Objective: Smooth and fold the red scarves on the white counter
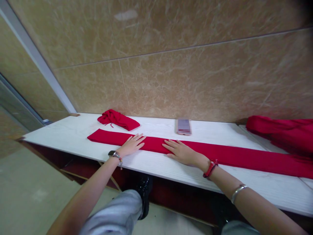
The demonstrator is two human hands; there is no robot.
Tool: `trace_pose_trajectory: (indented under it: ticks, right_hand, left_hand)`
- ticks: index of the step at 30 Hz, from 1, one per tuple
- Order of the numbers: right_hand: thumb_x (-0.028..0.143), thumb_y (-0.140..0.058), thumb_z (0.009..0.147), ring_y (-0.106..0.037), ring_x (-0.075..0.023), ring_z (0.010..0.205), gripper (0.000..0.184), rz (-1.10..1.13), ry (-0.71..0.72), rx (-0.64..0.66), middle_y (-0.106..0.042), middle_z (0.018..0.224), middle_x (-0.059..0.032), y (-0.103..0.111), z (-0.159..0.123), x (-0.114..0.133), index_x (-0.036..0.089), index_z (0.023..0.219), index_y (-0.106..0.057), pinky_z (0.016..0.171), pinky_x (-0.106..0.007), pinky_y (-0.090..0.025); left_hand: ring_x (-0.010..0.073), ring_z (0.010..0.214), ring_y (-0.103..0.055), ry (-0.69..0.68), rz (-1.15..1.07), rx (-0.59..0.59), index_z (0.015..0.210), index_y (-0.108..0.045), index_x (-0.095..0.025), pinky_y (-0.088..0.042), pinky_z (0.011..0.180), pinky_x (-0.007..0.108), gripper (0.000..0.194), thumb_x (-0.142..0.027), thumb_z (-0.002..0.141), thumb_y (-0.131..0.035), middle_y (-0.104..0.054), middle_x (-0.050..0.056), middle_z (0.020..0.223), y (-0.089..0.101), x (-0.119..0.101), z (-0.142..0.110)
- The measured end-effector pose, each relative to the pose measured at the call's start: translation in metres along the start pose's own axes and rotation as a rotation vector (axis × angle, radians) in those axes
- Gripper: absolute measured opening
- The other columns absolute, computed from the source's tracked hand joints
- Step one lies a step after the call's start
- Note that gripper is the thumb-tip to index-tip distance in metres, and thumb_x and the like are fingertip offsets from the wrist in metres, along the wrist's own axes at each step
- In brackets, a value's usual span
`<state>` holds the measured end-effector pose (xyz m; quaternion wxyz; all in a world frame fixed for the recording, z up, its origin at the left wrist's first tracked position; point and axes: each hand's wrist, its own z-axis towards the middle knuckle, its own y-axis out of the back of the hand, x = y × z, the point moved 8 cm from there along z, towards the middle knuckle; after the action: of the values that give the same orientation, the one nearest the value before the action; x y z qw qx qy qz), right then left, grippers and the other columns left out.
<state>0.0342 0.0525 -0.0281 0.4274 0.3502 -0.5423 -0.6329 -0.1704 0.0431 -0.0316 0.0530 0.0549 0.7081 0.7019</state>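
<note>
A long folded strip of red cloth (234,155) lies flat along the white tabletop and runs out of view at the right. My left hand (130,145) rests flat on it near its left end, fingers spread. Farther right, my right hand (181,151) also lies on the strip, palm down with its fingers stretched toward the left hand. Neither hand grips anything. Behind the strip's left end sits a small crumpled bundle of red cloth (118,119).
A phone (184,126) lies behind the strip, close to the tiled wall (171,81). At the right is a larger heap of red cloth (281,133). The white tabletop (56,133) has open shelves (75,169) beneath; my black shoe (144,195) is below its front edge.
</note>
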Motion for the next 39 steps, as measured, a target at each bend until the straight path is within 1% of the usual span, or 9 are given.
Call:
trace_pose_trajectory:
  ticks: [3, 7, 10, 14, 20, 24, 28, 32, 39]
  right_hand:
    - [0.048, -0.023, 0.092, -0.029, -0.0265, 0.13, 0.058, 0.036, -0.03, 0.06, -0.032, 0.142, -0.014, 0.005, -0.004, -0.01, 0.013, 0.137, -0.032, 0.103, -0.047, -0.028]
    - [0.043, -0.027, 0.092, -0.036, -0.0248, 0.126, 0.055, 0.083, -0.093, 0.056, -0.039, 0.137, -0.0173, 0.019, 0.011, -0.016, 0.008, 0.134, -0.037, 0.102, -0.04, -0.033]
    - [0.035, -0.029, 0.091, -0.03, -0.0267, 0.129, 0.053, 0.07, -0.182, 0.019, -0.035, 0.139, -0.0206, 0.02, 0.027, -0.014, 0.004, 0.134, -0.035, 0.101, -0.043, -0.032]
    - [0.036, -0.03, 0.091, -0.024, -0.0299, 0.131, 0.055, 0.055, -0.244, 0.04, -0.028, 0.142, -0.0211, 0.003, 0.037, -0.003, 0.003, 0.135, -0.031, 0.102, -0.053, -0.026]
    - [0.036, -0.026, 0.092, -0.025, -0.0287, 0.131, 0.054, 0.027, -0.238, 0.021, -0.028, 0.142, -0.0202, 0.001, 0.025, -0.003, 0.003, 0.135, -0.03, 0.104, -0.05, -0.024]
    - [0.033, -0.026, 0.093, -0.025, -0.0273, 0.131, 0.051, -0.024, -0.264, 0.037, -0.029, 0.141, -0.0213, 0.005, 0.001, -0.022, 0.003, 0.134, -0.032, 0.103, -0.051, -0.026]
    - [0.031, -0.027, 0.093, -0.028, -0.0273, 0.13, 0.046, -0.092, -0.307, 0.028, -0.032, 0.14, -0.0197, 0.011, -0.037, -0.049, 0.008, 0.132, -0.037, 0.101, -0.052, -0.029]
    - [0.027, -0.025, 0.093, -0.03, -0.0302, 0.129, 0.041, -0.172, -0.315, 0.071, -0.035, 0.139, -0.0174, 0.016, -0.084, -0.076, 0.012, 0.125, -0.047, 0.097, -0.055, -0.033]
    - [0.02, -0.026, 0.092, -0.033, -0.0321, 0.127, 0.04, -0.308, -0.445, 0.068, -0.037, 0.137, -0.0199, 0.021, -0.185, -0.137, 0.013, 0.125, -0.048, 0.091, -0.058, -0.037]
  left_hand:
    - [0.0249, 0.136, -0.011, 0.03, 0.019, 0.03, 0.139, -0.026, -0.024, -0.016, 0.106, 0.048, 0.049, -0.035, 0.092, -0.026, -0.012, 0.006, 0.149, 0.007, -0.008, 0.005]
    - [0.0219, 0.136, -0.005, -0.059, 0.029, -0.063, 0.138, -0.028, -0.017, -0.014, 0.107, 0.045, 0.049, -0.026, 0.09, -0.025, -0.006, 0.008, 0.15, 0.026, -0.054, 0.021]
    - [0.0227, 0.136, -0.008, -0.03, -0.022, 0.015, 0.14, -0.023, -0.013, -0.016, 0.107, 0.045, 0.053, -0.031, 0.09, -0.023, -0.011, 0.011, 0.149, 0.017, -0.073, 0.031]
    - [0.0225, 0.136, -0.007, -0.001, -0.019, 0.07, 0.14, -0.022, -0.015, -0.014, 0.107, 0.045, 0.052, -0.033, 0.091, -0.019, -0.013, 0.009, 0.149, 0.0, -0.07, 0.033]
    - [0.0216, 0.136, -0.007, -0.006, -0.016, 0.056, 0.142, -0.02, -0.018, -0.013, 0.107, 0.041, 0.053, -0.038, 0.092, -0.018, -0.013, 0.006, 0.149, -0.002, -0.061, 0.027]
    - [0.0216, 0.136, -0.007, 0.019, 0.005, 0.104, 0.142, -0.019, -0.017, -0.013, 0.107, 0.042, 0.054, -0.035, 0.091, -0.018, -0.011, 0.005, 0.149, -0.001, -0.063, 0.03]
    - [0.0218, 0.136, -0.006, 0.061, -0.008, 0.142, 0.143, -0.016, -0.02, -0.013, 0.107, 0.043, 0.055, -0.035, 0.09, -0.019, -0.01, 0.004, 0.149, -0.005, -0.056, 0.036]
    - [0.0213, 0.136, -0.006, 0.054, 0.003, 0.152, 0.143, -0.014, -0.022, -0.013, 0.107, 0.042, 0.056, -0.035, 0.089, -0.018, -0.008, 0.001, 0.149, -0.01, -0.048, 0.042]
    - [0.0215, 0.136, -0.004, 0.068, 0.011, 0.218, 0.143, -0.016, -0.02, -0.011, 0.107, 0.039, 0.053, -0.032, 0.091, -0.02, -0.005, 0.004, 0.149, -0.013, -0.039, 0.048]
